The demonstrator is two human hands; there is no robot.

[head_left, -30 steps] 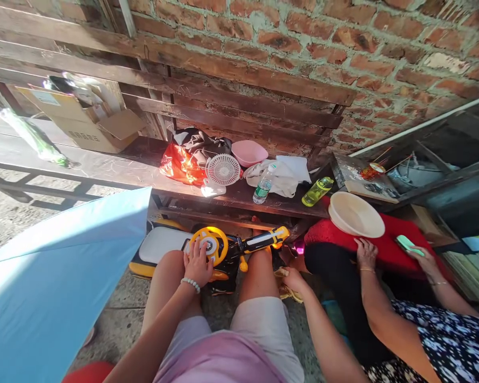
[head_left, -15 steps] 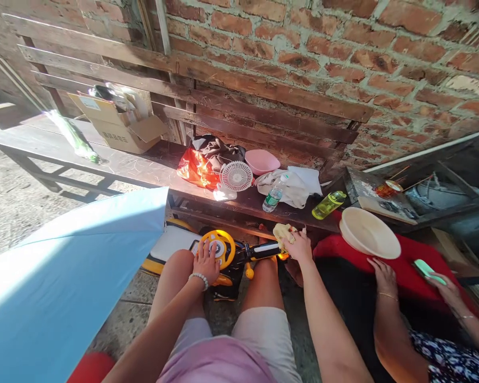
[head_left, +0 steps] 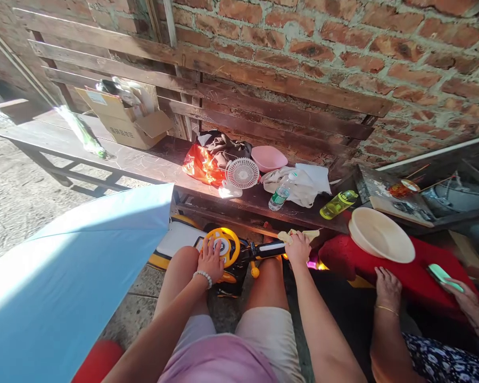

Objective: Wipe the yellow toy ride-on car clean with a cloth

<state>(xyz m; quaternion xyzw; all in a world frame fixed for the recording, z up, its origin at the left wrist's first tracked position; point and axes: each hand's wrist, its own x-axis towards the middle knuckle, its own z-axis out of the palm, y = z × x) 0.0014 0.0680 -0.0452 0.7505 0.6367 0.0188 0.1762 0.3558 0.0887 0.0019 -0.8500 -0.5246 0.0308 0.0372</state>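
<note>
My left hand (head_left: 211,261), with a beaded bracelet at its wrist, lies on the yellow toy steering wheel (head_left: 234,239), fingers stretched over its hub and rim. The wheel belongs to a yellow, white and black ride-on toy (head_left: 175,242) lying across in front of my knees. In my right hand (head_left: 298,250) is a pale yellow cloth (head_left: 312,234), pressed at the right end of the toy's black bar with a white stripe (head_left: 272,248). A yellow knob (head_left: 255,270) hangs below the bar. Pink and yellow lights (head_left: 313,264) glow beside my right wrist.
A wooden bench (head_left: 155,175) holds a cardboard box (head_left: 122,125), a small fan (head_left: 242,174), a pink bowl (head_left: 269,158), a water bottle (head_left: 279,197) and a green bottle (head_left: 338,205). A blue umbrella (head_left: 83,266) covers the left. At right, another person's hand (head_left: 461,292) holds a green brush (head_left: 443,276) near a cream basin (head_left: 381,236).
My right hand has slid the cloth slightly along the bar's end, and the cloth is now spread out more to the right. Lights show by my wrist. The view has shifted a little.
</note>
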